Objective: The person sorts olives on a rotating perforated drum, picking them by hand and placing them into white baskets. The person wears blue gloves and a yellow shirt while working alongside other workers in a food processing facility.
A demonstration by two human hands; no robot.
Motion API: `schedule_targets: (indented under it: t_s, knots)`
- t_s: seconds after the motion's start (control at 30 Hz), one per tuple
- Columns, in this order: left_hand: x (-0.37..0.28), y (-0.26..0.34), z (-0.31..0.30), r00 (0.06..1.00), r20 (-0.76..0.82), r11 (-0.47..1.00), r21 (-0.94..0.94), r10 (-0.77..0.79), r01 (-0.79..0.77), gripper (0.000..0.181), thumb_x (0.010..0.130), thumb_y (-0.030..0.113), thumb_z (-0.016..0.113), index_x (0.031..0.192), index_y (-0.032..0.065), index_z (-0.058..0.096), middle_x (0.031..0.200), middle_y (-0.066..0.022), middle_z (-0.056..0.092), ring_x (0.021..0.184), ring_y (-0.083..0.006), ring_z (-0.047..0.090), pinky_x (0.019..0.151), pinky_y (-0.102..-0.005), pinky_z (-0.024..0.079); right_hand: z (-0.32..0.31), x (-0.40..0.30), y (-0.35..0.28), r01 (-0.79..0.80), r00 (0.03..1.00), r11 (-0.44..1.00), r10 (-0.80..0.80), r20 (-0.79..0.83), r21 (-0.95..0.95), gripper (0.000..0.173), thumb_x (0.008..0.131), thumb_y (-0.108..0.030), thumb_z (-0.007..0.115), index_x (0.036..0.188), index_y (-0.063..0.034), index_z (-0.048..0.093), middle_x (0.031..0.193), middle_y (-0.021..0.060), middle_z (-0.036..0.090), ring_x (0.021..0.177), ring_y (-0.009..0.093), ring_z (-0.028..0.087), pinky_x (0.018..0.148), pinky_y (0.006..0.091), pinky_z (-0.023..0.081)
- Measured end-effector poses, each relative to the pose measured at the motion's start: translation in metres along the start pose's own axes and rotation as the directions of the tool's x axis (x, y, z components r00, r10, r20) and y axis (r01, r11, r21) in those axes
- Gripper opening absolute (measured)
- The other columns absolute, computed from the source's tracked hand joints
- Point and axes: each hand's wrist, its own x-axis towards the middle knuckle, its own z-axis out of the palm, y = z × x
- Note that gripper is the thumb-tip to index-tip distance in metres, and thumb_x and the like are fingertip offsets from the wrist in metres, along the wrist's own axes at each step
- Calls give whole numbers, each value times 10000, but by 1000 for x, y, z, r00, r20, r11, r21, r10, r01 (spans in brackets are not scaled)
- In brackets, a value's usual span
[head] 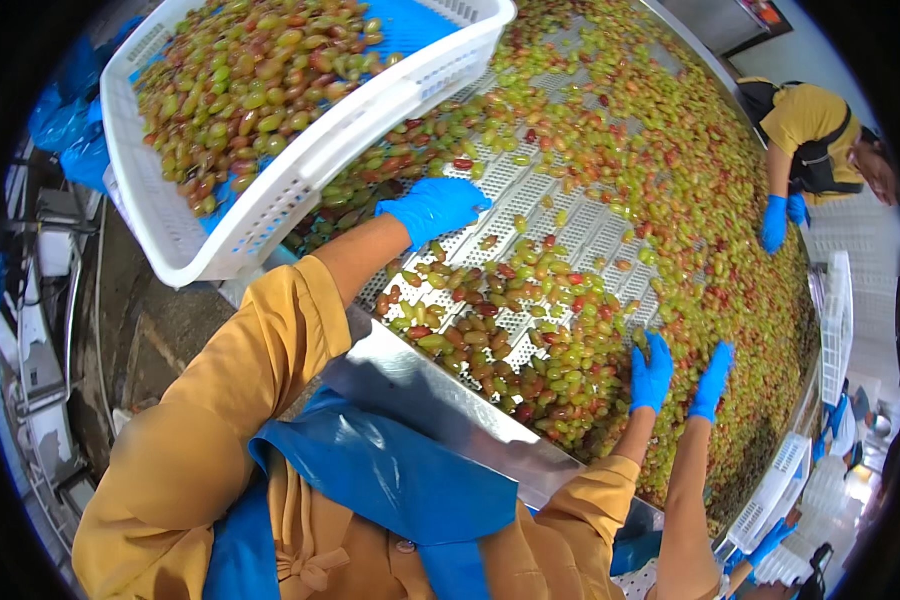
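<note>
My left hand, in a blue glove, is over a bare stretch of a white perforated conveyor belt, near the white crate. Its fingers point right and lie together; its palm side is hidden. Further right, my right hand, also gloved in blue, has its fingers apart at the edge of a heap of grapes. The grapes are loose, oval, green to red. Close beside it, a co-worker's blue-gloved hand reaches into the denser grapes.
A white plastic crate with a blue liner holds grapes at the upper left. The conveyor's metal edge runs before my blue apron. A person in a yellow top leans in opposite. More white crates stand along the far side.
</note>
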Motion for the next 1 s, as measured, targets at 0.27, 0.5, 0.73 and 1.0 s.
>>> schedule_targets:
  t_s: [0.27,0.5,0.73,1.0]
  knots:
    - [-17,-6,-12,967,175,855,-455,-186,247,290,904,334,555,1011,81,647,852,-73,659,762,-179,631,704,-334,501,-12,57,-100,203,979,978,-202,-19,56,478,819,-216,665,1281,-200,541,1400,120,443,1262,301,443,1057,434,322]
    - [-82,-4,-17,978,76,-252,-967,-194,25,259,928,284,553,775,105,446,700,15,409,575,-83,373,517,-238,331,64,221,-119,182,971,957,-137,-198,228,533,845,-352,625,1333,-217,460,1397,130,430,1173,336,516,925,503,435]
    - [-109,-12,-14,981,74,-415,-910,-180,-8,533,918,248,545,1359,-19,413,650,55,316,561,-52,310,470,-210,261,94,216,-228,465,885,880,-458,-83,97,523,805,-291,657,1266,-105,496,1254,181,538,1031,404,550,893,463,460]
    - [-93,-34,3,975,201,-465,-875,-99,134,552,907,252,555,1367,-15,406,654,55,336,573,-54,318,500,-218,281,77,125,-232,540,752,807,-590,293,238,544,793,-88,657,1301,-217,513,1122,144,590,993,342,574,875,405,477]
